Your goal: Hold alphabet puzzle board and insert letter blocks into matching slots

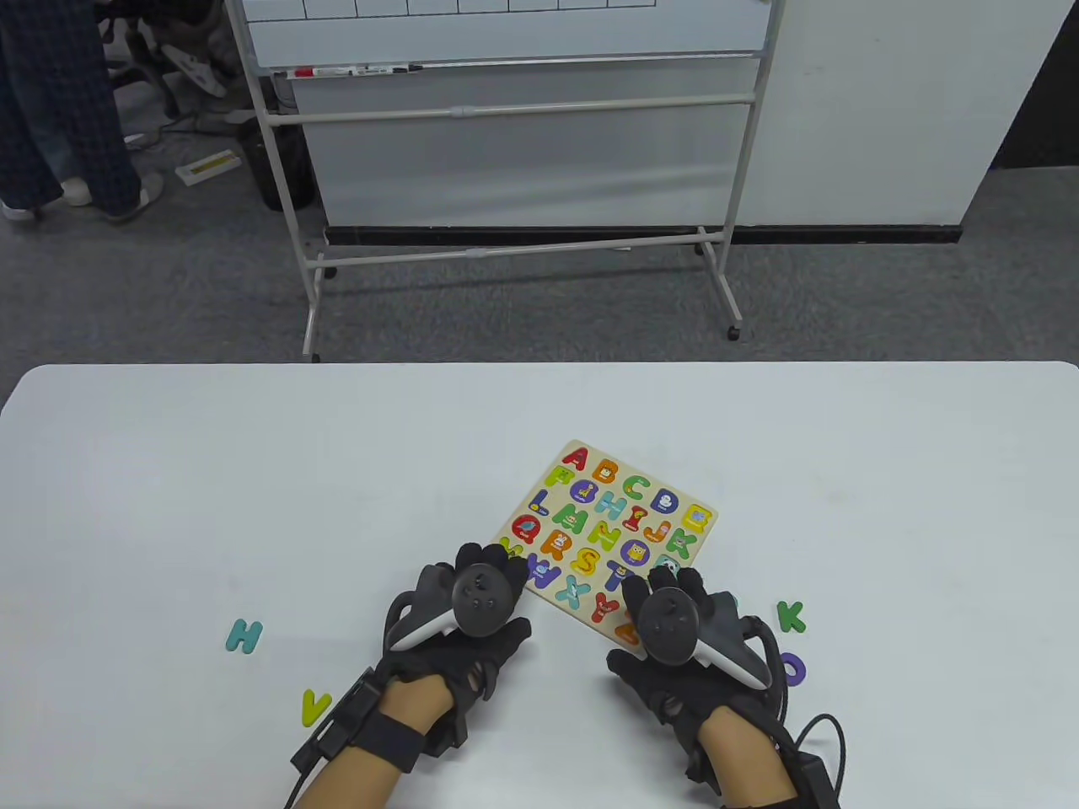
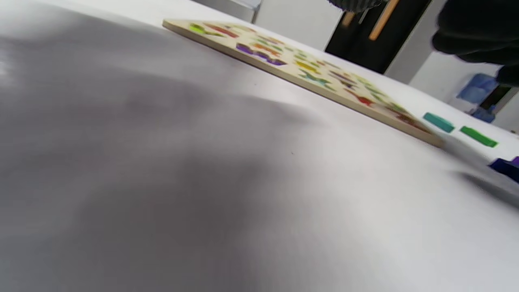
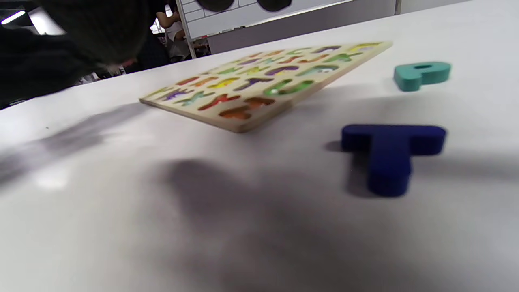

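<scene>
1. Square wooden alphabet puzzle board (image 1: 605, 539) lies flat on the white table (image 1: 253, 472), right of centre, turned diamond-wise: one corner points far, the opposite corner near, between the hands.
2. Left hand (image 1: 459, 628) in a black glove sits at the board's near-left edge; fingertips at the rim, grip cannot be told.
3. Right hand (image 1: 683, 640) covers the board's near corner; whether it holds anything cannot be told.
4. Loose blocks: teal H (image 1: 244, 635) and yellow-green V (image 1: 314, 706) at near left; green K (image 1: 791, 616) and purple letter (image 1: 792, 668) at near right.
5. Right wrist view: dark blue T block (image 3: 391, 152) and teal P block (image 3: 421, 75) lie right of the board.
</scene>
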